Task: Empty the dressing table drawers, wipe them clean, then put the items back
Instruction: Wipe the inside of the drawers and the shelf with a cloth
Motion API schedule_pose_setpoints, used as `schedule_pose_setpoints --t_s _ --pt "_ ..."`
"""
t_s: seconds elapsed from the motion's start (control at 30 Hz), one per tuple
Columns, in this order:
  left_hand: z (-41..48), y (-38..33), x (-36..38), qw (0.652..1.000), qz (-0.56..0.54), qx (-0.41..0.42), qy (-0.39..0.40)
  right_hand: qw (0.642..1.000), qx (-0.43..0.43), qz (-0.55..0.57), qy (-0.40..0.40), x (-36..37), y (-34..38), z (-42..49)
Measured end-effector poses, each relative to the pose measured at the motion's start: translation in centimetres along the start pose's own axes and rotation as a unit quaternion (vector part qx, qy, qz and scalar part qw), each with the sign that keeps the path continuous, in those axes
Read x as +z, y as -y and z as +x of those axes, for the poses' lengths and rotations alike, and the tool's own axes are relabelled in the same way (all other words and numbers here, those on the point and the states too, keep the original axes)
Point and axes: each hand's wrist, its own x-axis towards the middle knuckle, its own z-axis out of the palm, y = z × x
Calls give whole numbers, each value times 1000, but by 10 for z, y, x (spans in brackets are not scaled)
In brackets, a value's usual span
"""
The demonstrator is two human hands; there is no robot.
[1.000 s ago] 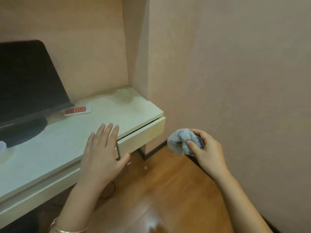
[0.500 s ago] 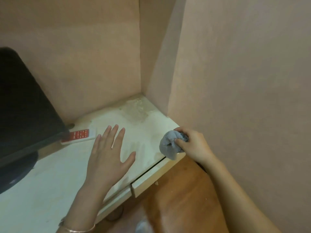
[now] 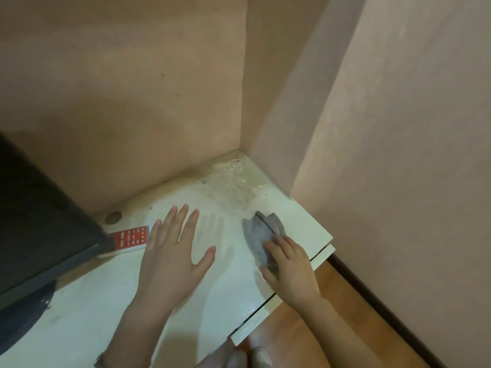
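The left hand (image 3: 172, 257) lies flat on the pale bench (image 3: 87, 309), its grip apart and fingers spread, just beside a red remote (image 3: 130, 239); the right hand (image 3: 291, 269) presses a grey cloth (image 3: 259, 231) onto the bench near its right edge, grip apart, fingers laid over it. The drawer front (image 3: 265, 324) shows under that edge; a stained patch (image 3: 228, 185) marks the far corner.

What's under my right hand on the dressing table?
A grey cloth lies on the white table top. Its far end sticks out past the fingers; the part beneath the right hand is covered, so its shape there cannot be seen.
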Motion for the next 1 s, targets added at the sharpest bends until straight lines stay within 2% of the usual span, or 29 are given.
schedule_pose_setpoints --t_s 0.07,0.17,0.23,0.4,0.53,0.67,0.83,1.0 --pt "3 0 3 1000 1 2 -11 1000 -3 -24 8 3 4 4" --pt "5 0 7 1000 2 1 4 999 2 4 35 13 5 11" --pt "5 1 11 1000 1 1 5 1000 -9 23 19 17 2 19" --pt "7 0 17 1000 6 15 24 996 -4 41 73 11 -1 22" --pt "15 -8 24 998 1 56 40 995 15 97 -30 -16 -8 3" --pt "30 -40 31 989 -14 139 44 987 115 49 -105 -46 -42 -36" --pt "43 -113 38 962 -32 266 42 952 242 -18 -188 -82 -86 -110" --pt "25 -229 45 904 -41 424 50 879 401 -44 -254 -109 -130 -229"
